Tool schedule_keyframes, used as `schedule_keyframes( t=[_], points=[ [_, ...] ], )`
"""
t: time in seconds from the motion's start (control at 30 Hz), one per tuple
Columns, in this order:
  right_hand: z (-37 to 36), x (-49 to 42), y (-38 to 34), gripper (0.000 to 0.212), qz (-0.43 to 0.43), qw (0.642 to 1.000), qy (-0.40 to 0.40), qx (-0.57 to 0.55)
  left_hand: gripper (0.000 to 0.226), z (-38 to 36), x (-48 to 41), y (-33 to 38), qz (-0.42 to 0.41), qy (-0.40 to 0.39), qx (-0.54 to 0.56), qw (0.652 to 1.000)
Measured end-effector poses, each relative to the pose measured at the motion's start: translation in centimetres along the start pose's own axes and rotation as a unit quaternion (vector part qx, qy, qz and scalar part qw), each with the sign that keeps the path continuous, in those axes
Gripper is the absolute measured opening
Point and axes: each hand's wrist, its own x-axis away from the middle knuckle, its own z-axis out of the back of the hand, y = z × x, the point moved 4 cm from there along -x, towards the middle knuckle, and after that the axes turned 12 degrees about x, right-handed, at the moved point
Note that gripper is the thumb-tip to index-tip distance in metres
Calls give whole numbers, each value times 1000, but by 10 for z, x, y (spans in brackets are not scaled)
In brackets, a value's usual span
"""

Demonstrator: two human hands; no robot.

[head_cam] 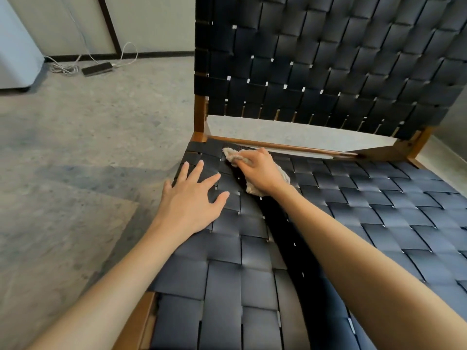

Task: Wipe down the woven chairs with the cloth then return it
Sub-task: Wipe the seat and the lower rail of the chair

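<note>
Head view — cloth [252, 170] mostly under right hand [257, 170]

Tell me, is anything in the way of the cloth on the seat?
Nothing visible blocks it. The right hand holds the cloth on the woven seat; the left hand lies flat beside it, apart.

An indoor room, likely a home or office, is suggested by a woven chair [328, 59], speckled floor [88, 137] and a charger cable [97, 68].
</note>
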Motion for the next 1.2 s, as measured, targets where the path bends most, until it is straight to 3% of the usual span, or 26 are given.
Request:
schedule_keyframes(
  t=[0.27,0.43,0.63,0.93,1.2],
  points=[
    [27,108,-41,22,54,998,-13,-35,42,14,7,1,9,58,113,992],
    [45,182,-73,21,73,996,-50,-27,46,20,35,-3,10,13,141,990],
    [50,232,-117,28,111,993,-41,-11,47,30,87,-16,-7,17,214,977],
    [21,193,-159,28,101,994,30,-13,43,37,128,-35,50,92,362,926],
    [-3,86,-115,31,0,998,59,9,46,32,93,-33,64,62,321,943]
  ],
)
